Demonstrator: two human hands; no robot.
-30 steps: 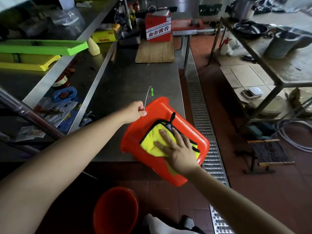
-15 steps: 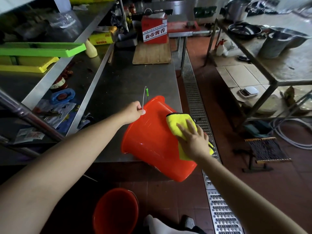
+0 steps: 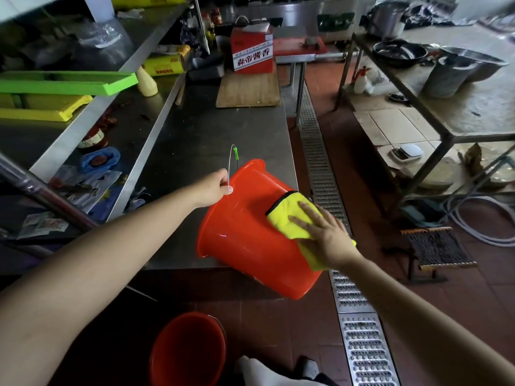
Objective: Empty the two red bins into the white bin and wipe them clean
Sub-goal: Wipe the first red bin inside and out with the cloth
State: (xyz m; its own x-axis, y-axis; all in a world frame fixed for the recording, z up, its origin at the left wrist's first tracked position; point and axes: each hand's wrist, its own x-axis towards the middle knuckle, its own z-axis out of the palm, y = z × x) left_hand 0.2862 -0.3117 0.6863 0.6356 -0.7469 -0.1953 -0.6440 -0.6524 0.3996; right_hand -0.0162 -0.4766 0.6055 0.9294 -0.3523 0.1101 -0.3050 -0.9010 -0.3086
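Since a moment ago, your right hand (image 3: 326, 235) is sliding the yellow cloth (image 3: 289, 218) flat-fingered across the tipped red bin (image 3: 250, 240), which is lying at the steel table (image 3: 211, 129) edge, six o'clock. Your left hand (image 3: 214, 188) is pinching its wire handle (image 3: 230, 165); keep steadying there while wiping with even pressure.

Single head-worn view, forward and down, close over the hands (image 3: 324, 235).

**Dim kitchen, daylight from the far right**

Around the glossy red plastic bucket (image 3: 250, 238) the room is murky; small glints streak its side. Behind it to the right, surfaces wash out pale. Edges bow wide-angle; far corners blur.
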